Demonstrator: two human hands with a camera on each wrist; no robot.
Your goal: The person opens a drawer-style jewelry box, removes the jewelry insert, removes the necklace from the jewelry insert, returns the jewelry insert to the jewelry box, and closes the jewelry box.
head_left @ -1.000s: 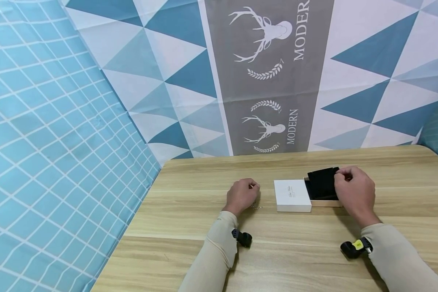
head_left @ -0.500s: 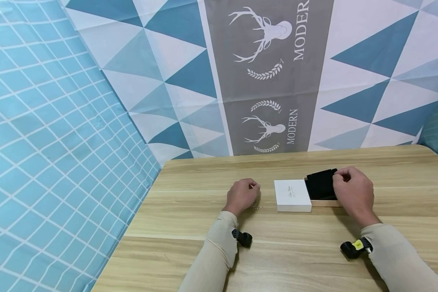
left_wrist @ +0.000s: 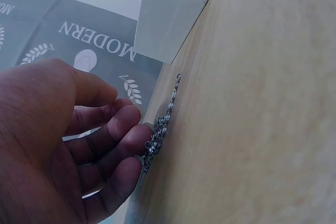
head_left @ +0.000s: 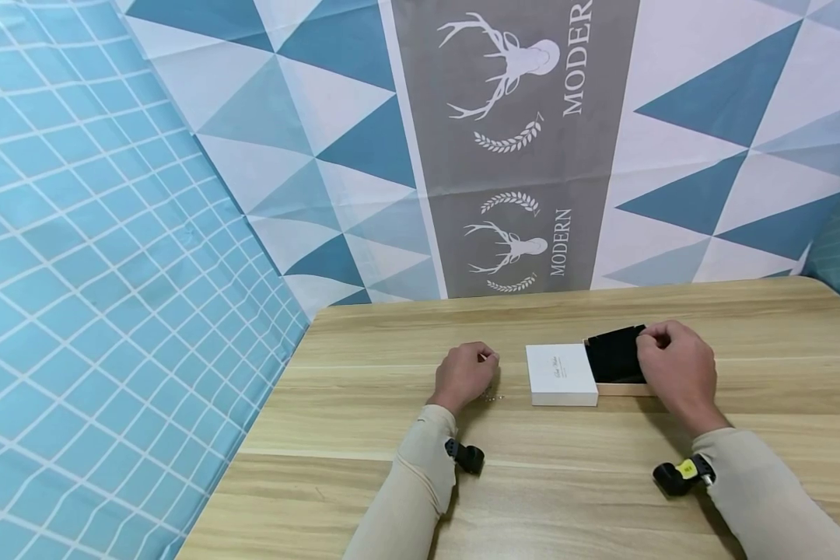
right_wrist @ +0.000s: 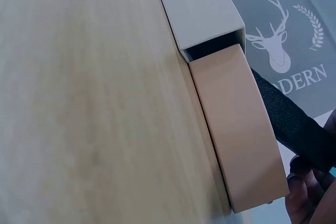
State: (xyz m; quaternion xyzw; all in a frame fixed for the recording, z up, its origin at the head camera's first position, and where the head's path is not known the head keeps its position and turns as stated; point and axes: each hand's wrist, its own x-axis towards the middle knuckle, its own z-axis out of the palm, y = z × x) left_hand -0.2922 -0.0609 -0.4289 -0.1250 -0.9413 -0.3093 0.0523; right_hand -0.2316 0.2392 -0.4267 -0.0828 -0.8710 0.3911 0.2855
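Over the last second, the head view shows the black pad (head_left: 610,356) lowered toward the peach drawer (head_left: 621,390), with the right hand (head_left: 677,373) shifted slightly left along with it. The dark gap formerly visible beside the white cover (head_left: 562,372) has largely closed. The pad therefore appears closer to being seated, though this is a judgement. The right hand pinches the pad's right-hand part, above the drawer's outer end; the drawer projects from the cover's right side, and both stand on the wooden worktop (head_left: 567,490). The left hand (head_left: 464,376) has kept its position, left of the cover and apart from it. The left wrist view shows that hand with fingers loosely bent, grasping nothing visible; the lower fingertips lie at a silver chain (left_wrist: 158,134) heaped on the worktop, but contact cannot be confirmed. The right wrist view shows the pad tilted: its inner end is next to the cover, and its gripped end is raised clear of the drawer's edge. Full seating would thus still require lowering that end.
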